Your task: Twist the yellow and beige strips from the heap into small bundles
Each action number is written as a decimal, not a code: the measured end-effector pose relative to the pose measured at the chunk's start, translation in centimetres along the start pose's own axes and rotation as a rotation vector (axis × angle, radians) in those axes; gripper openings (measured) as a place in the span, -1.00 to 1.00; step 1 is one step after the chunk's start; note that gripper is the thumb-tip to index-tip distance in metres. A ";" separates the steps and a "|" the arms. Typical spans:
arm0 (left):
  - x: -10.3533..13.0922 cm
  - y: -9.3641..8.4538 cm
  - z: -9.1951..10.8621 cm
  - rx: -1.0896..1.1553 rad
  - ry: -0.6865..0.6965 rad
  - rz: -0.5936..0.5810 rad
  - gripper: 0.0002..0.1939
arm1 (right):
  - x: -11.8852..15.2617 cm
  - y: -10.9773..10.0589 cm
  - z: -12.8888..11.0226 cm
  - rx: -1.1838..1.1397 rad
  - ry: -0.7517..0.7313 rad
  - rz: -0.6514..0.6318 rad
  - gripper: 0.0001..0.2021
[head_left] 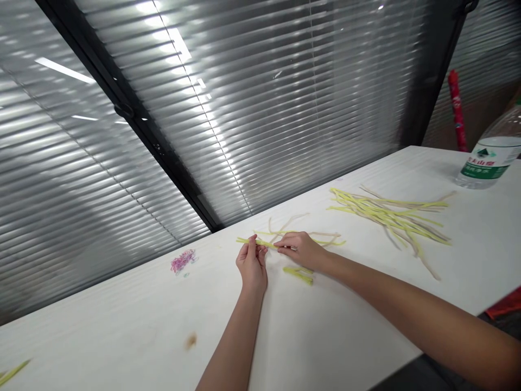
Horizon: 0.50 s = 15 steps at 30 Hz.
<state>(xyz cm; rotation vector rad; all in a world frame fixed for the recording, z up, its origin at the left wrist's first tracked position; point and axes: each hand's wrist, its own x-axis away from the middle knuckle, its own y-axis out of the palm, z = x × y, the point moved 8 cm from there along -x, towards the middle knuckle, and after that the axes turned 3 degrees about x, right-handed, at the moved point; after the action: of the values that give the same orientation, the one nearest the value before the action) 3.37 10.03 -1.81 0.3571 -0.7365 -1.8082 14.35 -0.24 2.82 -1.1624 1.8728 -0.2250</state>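
A thin yellow pipe cleaner (pixel 266 244) is stretched between my two hands above the white table. My left hand (pixel 251 266) pinches it with thumb and fingers, and a short end sticks out to the left. With closed fingertips, my right hand (pixel 300 248) grips the same strand a little further right. Just behind the hands lie a few loose yellow and beige pipe cleaners (pixel 325 234). A folded yellow piece (pixel 300 275) rests on the table below my right hand. Whether the held strand is single or doubled cannot be made out.
A spread bundle of yellow and beige pipe cleaners (pixel 391 214) lies to the right. Beyond it stand a water bottle (pixel 486 160) and a red tube-shaped object (pixel 456 108). Pink scribbles (pixel 183 261) mark the white table (pixel 134 331). Blinds (pixel 260 108) rise behind glass at the back edge.
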 end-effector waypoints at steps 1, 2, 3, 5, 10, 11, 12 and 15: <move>0.0 -0.1 0.0 0.008 0.004 0.009 -0.60 | 0.1 0.0 0.0 -0.004 -0.003 0.015 -0.79; 0.0 -0.1 0.1 0.016 0.009 0.020 -0.59 | 0.2 -0.1 -0.1 -0.014 -0.012 0.030 -0.77; 0.0 -0.2 0.2 0.022 0.014 0.032 -0.59 | 0.3 -0.1 -0.2 -0.031 -0.027 0.043 -0.75; 0.0 -0.4 0.3 0.027 0.024 0.049 -0.58 | 0.4 -0.2 -0.8 -0.085 -0.078 0.061 -0.74; 0.0 -0.2 0.1 -0.028 0.007 0.026 -0.60 | 0.6 -0.7 -2.9 -0.200 -0.255 0.069 -0.64; 0.0 -0.1 -0.1 -0.047 -0.006 0.012 -0.60 | 0.6 -0.8 -3.1 -0.204 -0.272 0.071 -0.63; 0.0 0.0 -0.2 -0.066 -0.018 -0.005 -0.60 | 0.5 -0.8 -3.1 -0.204 -0.278 0.074 -0.63; 0.0 0.4 -0.6 -0.126 -0.046 -0.073 -0.62 | 0.5 -0.7 -2.8 -0.192 -0.252 0.071 -0.65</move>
<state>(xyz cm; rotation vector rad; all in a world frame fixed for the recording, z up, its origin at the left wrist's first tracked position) 3.99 9.79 -1.97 0.2626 -0.6443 -1.9270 12.62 -1.76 4.56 -1.1890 1.7348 0.1393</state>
